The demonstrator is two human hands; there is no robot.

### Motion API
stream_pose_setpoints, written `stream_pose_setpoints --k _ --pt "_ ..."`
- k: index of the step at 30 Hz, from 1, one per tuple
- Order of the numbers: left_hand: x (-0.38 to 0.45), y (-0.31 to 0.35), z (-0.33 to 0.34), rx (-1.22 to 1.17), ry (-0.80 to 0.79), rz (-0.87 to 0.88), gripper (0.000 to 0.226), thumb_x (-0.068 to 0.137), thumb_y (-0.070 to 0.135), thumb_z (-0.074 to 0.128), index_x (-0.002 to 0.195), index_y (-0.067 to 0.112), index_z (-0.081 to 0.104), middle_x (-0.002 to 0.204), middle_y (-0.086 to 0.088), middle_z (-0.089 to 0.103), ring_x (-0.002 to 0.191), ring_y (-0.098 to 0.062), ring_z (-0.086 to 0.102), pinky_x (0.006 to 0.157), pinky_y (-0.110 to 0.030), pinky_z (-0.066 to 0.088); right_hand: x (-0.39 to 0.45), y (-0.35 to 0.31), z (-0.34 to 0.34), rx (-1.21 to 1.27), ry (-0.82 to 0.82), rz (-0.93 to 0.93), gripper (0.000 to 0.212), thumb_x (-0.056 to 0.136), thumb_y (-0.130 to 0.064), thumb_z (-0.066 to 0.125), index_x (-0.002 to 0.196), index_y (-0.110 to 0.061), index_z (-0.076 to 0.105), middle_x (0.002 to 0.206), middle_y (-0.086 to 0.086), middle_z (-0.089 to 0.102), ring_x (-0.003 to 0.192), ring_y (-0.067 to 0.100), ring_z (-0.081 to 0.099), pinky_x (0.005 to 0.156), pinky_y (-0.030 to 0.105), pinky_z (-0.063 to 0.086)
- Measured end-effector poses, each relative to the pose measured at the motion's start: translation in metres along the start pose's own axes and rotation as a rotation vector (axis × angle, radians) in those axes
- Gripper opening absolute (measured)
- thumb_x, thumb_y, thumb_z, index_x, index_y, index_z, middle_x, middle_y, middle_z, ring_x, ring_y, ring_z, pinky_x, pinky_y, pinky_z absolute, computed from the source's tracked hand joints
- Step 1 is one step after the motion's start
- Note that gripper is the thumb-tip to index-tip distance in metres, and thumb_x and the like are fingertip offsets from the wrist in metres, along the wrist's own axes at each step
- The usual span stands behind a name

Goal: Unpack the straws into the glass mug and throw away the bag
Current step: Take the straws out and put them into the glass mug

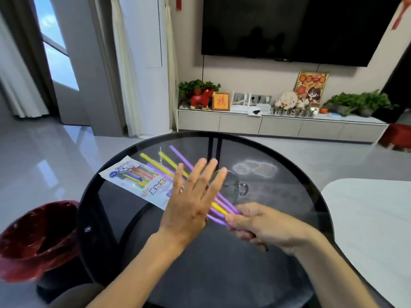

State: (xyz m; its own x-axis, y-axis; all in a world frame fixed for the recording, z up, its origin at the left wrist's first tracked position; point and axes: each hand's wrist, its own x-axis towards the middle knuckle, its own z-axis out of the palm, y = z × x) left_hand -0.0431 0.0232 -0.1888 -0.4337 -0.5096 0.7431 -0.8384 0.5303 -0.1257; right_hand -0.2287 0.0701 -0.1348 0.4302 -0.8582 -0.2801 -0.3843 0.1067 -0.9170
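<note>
On the round dark glass desk the printed straw bag lies far left, with the glass mug right of it. The right hand pinches the near ends of the yellow and purple straws, which fan out; the left hand hovers flat, fingers straight. Best to square them into one bundle, then tip them into the mug.

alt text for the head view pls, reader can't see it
Over a round dark glass table, the right hand grips a fan of purple and yellow straws by one end while the open left hand spreads flat in front of them. The straw bag lies on the table left of a glass mug; a red-lined bin stands at left.
</note>
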Motion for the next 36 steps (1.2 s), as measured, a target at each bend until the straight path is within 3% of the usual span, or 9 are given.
stream_pose_setpoints --k 4,8,10,13,19,22,26,30,36 --pt "0.008 -0.01 -0.009 -0.199 -0.116 0.052 0.026 0.077 0.005 0.057 0.101 0.013 0.065 0.086 -0.005 0.07 0.077 -0.03 0.065 0.077 -0.044 0.051 -0.003 -0.001 0.003 0.186 0.007 -0.071 0.046 0.094 -0.047 0.05 0.09 -0.003 0.065 0.059 0.004 0.047 0.048 0.015 0.033 0.045 0.027 0.032" --pt "0.021 -0.013 -0.025 -0.787 -0.37 -0.317 0.016 0.096 0.008 0.049 0.1 0.019 0.06 0.081 0.004 0.067 0.071 -0.02 0.063 0.063 -0.033 0.055 0.012 -0.01 -0.011 0.506 0.114 -0.322 0.059 0.089 -0.062 0.045 0.109 -0.012 0.07 0.091 0.012 0.069 0.075 0.027 0.059 0.064 0.037 0.05" --pt "0.031 -0.011 -0.032 -1.133 -0.371 -0.456 0.018 0.099 0.006 0.047 0.094 0.013 0.063 0.081 0.003 0.07 0.077 -0.018 0.069 0.072 -0.031 0.058 0.022 -0.02 -0.011 0.436 0.149 -0.497 0.042 0.085 -0.043 0.064 0.117 -0.016 0.067 0.112 0.012 0.069 0.093 0.035 0.059 0.078 0.039 0.051" --pt "0.039 -0.011 -0.032 -1.489 -0.609 -0.533 0.024 0.096 -0.009 0.046 0.094 0.006 0.065 0.085 -0.003 0.073 0.084 -0.013 0.072 0.076 -0.021 0.055 0.035 -0.035 -0.008 0.278 0.155 -0.575 0.043 0.088 -0.001 0.062 0.13 -0.007 0.055 0.128 0.021 0.061 0.066 0.017 0.066 0.057 0.023 0.052" --pt "0.026 -0.007 0.005 -1.565 -0.762 -0.595 0.018 0.089 -0.012 0.055 0.098 -0.004 0.069 0.102 -0.017 0.072 0.101 -0.018 0.07 0.091 -0.03 0.055 0.057 -0.018 0.005 0.136 0.071 -0.4 0.024 0.099 -0.001 0.048 0.119 0.0 0.062 0.112 0.019 0.071 0.066 -0.002 0.067 0.047 0.004 0.044" --pt "0.025 -0.012 0.011 -1.616 -0.787 -0.566 0.017 0.089 -0.011 0.054 0.103 -0.012 0.063 0.099 -0.019 0.07 0.1 -0.021 0.069 0.093 -0.031 0.053 0.06 -0.007 -0.002 0.167 0.133 -0.419 0.022 0.099 -0.016 0.052 0.115 -0.012 0.066 0.112 0.016 0.073 0.037 0.01 0.051 0.039 0.03 0.041" --pt "0.019 -0.021 0.012 -1.597 -0.965 -0.512 0.017 0.091 -0.013 0.05 0.1 -0.013 0.064 0.092 -0.009 0.071 0.095 -0.015 0.07 0.085 -0.024 0.054 0.071 0.005 0.008 0.066 0.008 -0.368 0.024 0.095 -0.02 0.056 0.115 -0.026 0.069 0.113 -0.002 0.074 0.042 0.034 0.055 0.043 0.051 0.048" --pt "0.017 -0.018 0.012 -1.66 -1.035 -0.579 0.023 0.093 -0.012 0.048 0.086 0.002 0.066 0.078 -0.002 0.072 0.079 -0.015 0.07 0.077 -0.023 0.054 0.079 0.006 0.014 0.144 0.075 -0.332 0.018 0.1 -0.017 0.05 0.108 -0.011 0.065 0.109 0.008 0.075 0.029 0.011 0.053 0.027 0.022 0.042" --pt "0.028 -0.022 0.009 -1.848 -0.874 -0.79 0.009 0.096 0.011 0.055 0.094 0.008 0.063 0.066 -0.005 0.063 0.051 -0.008 0.053 0.061 -0.023 0.053 0.087 -0.014 -0.002 0.456 0.027 -0.319 0.018 0.091 -0.025 0.054 0.102 -0.012 0.058 0.09 0.011 0.075 0.063 0.044 0.069 0.034 0.027 0.051"
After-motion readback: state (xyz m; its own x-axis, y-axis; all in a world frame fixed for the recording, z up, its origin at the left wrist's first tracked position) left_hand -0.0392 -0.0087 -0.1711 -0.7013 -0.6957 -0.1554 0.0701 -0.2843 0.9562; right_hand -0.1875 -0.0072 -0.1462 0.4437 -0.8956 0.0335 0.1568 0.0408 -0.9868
